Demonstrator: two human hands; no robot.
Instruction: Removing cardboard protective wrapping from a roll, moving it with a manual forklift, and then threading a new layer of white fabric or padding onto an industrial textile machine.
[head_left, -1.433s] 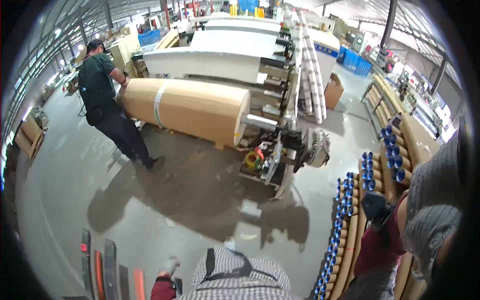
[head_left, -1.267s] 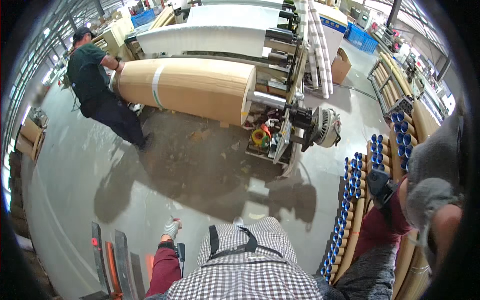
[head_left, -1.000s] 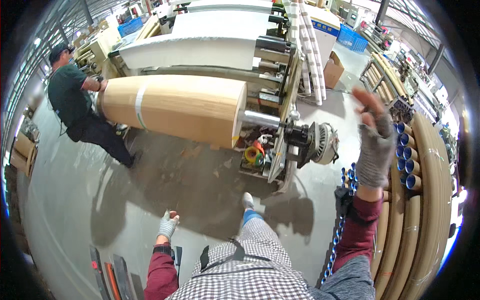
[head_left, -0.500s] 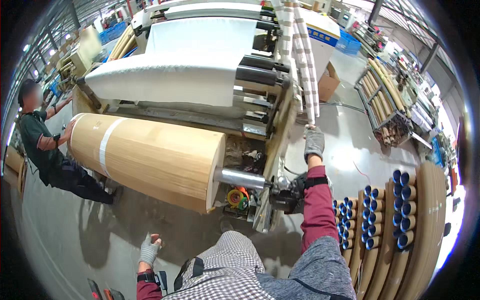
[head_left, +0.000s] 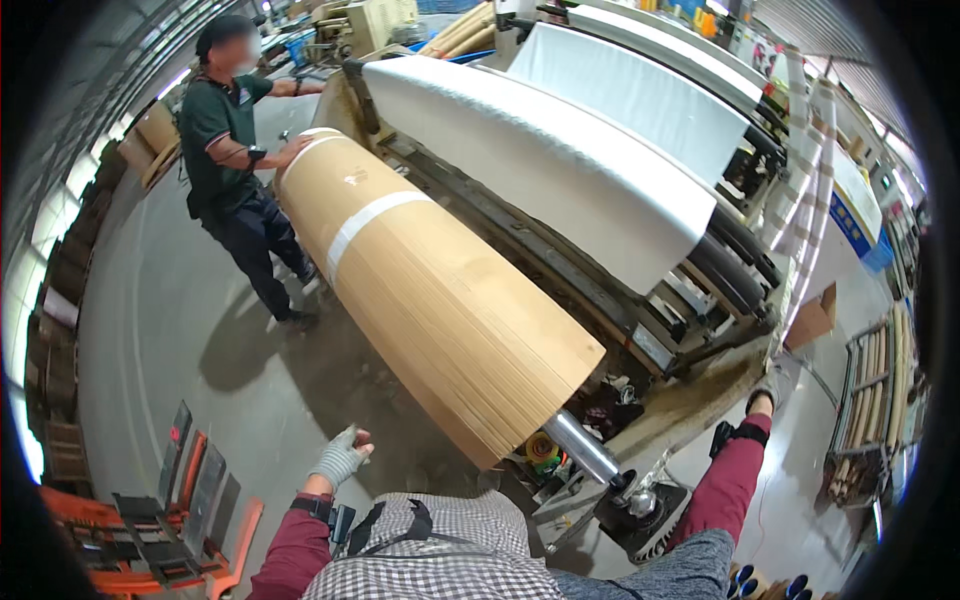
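Brown paper-wrapped roll point(head_left: 440, 290) with a white band sits on the machine's steel shaft point(head_left: 583, 450), not yet off. Left hand point(head_left: 338, 458), gloved, hangs loose and empty near the roll's end; right hand point(head_left: 775, 385) reaches toward striped fabric point(head_left: 805, 200), fingers' state unclear. A co-worker point(head_left: 235, 150) braces the far end.

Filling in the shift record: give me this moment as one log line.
left hand: grey glove, free, open | right hand: gloved, at machine frame, grip unclear | big brown paper-wrapped roll on steel shaft | co-worker's hand on far end
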